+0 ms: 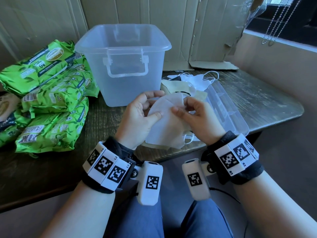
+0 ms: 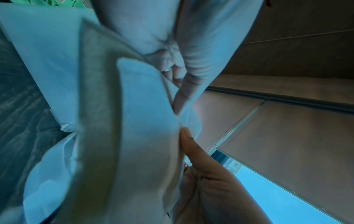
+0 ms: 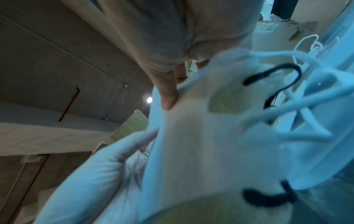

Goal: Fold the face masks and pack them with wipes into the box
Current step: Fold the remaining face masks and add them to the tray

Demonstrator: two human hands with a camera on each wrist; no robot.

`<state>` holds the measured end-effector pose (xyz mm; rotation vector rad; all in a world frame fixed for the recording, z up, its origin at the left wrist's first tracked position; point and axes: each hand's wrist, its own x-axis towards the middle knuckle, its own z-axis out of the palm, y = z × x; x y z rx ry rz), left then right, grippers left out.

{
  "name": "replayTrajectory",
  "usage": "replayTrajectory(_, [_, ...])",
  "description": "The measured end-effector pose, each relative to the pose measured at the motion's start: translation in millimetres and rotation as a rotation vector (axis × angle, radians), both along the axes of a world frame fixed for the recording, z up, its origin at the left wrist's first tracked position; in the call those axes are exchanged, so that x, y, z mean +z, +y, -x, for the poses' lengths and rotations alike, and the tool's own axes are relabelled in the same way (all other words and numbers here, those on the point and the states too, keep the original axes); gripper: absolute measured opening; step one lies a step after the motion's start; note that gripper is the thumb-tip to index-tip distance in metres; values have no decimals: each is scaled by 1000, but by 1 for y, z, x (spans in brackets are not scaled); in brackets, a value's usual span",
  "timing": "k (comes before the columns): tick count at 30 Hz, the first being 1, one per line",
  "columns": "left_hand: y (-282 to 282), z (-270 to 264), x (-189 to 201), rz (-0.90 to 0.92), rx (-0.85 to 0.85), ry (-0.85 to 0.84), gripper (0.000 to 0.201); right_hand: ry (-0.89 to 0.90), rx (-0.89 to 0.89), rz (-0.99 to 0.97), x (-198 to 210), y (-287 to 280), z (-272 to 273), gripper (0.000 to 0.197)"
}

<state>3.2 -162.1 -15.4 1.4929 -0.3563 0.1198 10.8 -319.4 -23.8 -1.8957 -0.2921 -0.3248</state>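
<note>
Folding is under way: a white fabric face mask (image 1: 164, 117) is pinched by left hand (image 1: 139, 117) and right hand (image 1: 197, 117) before the clear plastic box (image 1: 123, 66), seemingly unfilled; green wipe packs (image 1: 48, 93) left of it remain unpacked.

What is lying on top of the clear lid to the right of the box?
On the clear lid lies a loose pile of face masks, white and cream, ear loops trailing. The hands and the white mask they hold cover the lid's near-left part.

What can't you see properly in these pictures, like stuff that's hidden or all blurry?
- Head view: how many face masks lie in the pile; they overlap, and the held white mask and hands cover some.
- Head view: the small print on the green wipes packs is too small.
- Left wrist view: the mask is a close blur; its fold is unclear.
- Right wrist view: the box lid is cut off by the edge.
</note>
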Motion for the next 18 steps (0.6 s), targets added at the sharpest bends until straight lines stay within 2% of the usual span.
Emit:
replayTrajectory(3, [-3, -3, -1, 196, 173, 70, 25, -47, -45, -178, 6, 0, -1, 30])
replayTrajectory(4, [-4, -5, -3, 259, 219, 123, 28, -58, -55, -255, 8, 0, -2, 28])
replayTrajectory(6, [-9, -7, -7, 342, 244, 239, 56, -58, -43, -381, 9, 2, -4, 29])
replayTrajectory(7, [-12, -8, -8, 390, 223, 278, 62, -56, -34, -415, 8, 4, -5, 34])
replayTrajectory(9, [-17, -8, -7, 475, 181, 315, 64, -32, -24, -375, 5, 9, -5, 39])
replayTrajectory(11, [-20, -8, -5, 479, 183, 331, 65, 17, 5, -340, 1, 13, -4, 15])
replayTrajectory(12, [-22, -8, -5, 487, 192, 325, 56, 45, 31, -315, 0, 14, -3, 12])
replayTrajectory(15, [-24, -10, -4, 535, 182, 306, 21, 76, 105, -234, -3, 13, -3, 31])
replayTrajectory(18, [-24, -7, -5, 442, 197, 264, 17, 74, 158, -249, -1, 12, -2, 37])
